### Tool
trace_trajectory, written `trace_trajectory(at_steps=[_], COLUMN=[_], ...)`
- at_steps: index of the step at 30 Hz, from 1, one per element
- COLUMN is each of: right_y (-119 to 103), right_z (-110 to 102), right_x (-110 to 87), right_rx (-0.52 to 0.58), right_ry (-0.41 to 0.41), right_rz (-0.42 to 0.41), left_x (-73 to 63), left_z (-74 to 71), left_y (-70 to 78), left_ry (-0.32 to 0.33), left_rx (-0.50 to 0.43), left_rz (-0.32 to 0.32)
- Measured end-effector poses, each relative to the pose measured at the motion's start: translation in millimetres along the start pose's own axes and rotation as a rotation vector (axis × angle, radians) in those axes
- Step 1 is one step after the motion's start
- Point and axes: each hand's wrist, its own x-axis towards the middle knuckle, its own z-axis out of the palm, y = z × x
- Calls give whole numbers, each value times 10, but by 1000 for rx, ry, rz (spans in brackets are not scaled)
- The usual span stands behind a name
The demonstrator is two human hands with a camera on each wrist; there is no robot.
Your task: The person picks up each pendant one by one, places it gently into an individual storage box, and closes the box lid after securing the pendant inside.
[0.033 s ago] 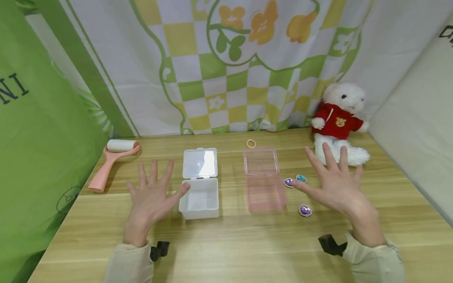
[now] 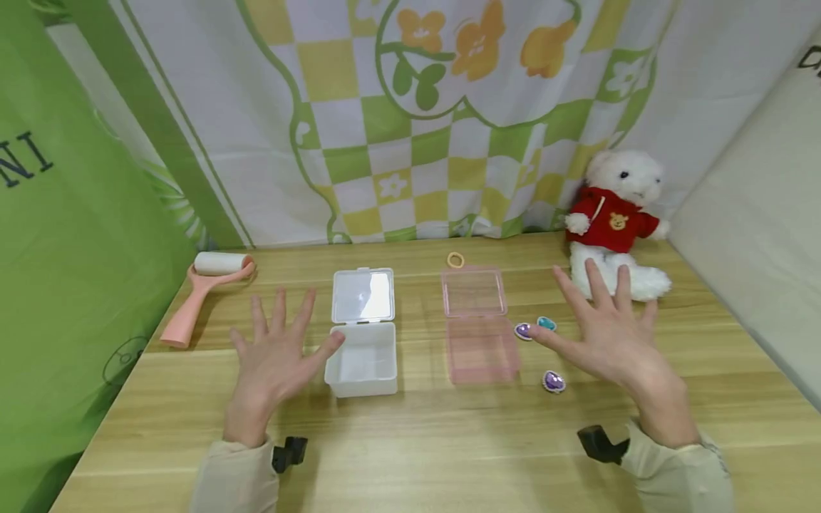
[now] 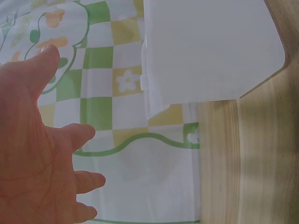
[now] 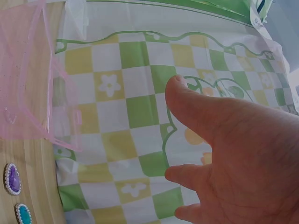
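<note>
My left hand (image 2: 272,367) is held with spread, straight fingers just left of a clear white box (image 2: 362,363), its thumb tip overlapping the box's edge in the head view. That box has its lid folded back. Near my right hand (image 2: 612,342), also spread and holding nothing, lie two purple gems (image 2: 554,382) and a blue gem (image 2: 546,324) with beaded rims. The right thumb tip partly overlaps one purple gem in the head view. Between the hands stands a pink see-through box (image 2: 482,353), lid back. In the right wrist view the pink box (image 4: 28,74) shows at the left.
A pink lint roller (image 2: 192,306) lies at the table's left. Behind the pink box is a small yellow ring (image 2: 455,260). A white plush bear (image 2: 618,221) in a red hoodie sits at the back right. Patterned curtain (image 2: 410,142) hangs along the table's back edge.
</note>
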Motion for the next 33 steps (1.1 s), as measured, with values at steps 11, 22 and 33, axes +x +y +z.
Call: trace_trajectory(at_steps=[11,22,33], right_y=[28,92,587], right_z=[-29,-36,235], right_x=[-5,36,400], right_rx=[-19,125,537], right_ry=[-5,50,73], right_rz=[5,-125,-186], left_x=[32,130,240], left_z=[-25,211,573], left_y=[34,-195,-501], left_ry=[1,-118,-295], left_rx=[-26,-490,-1051], left_rz=[6,131,101])
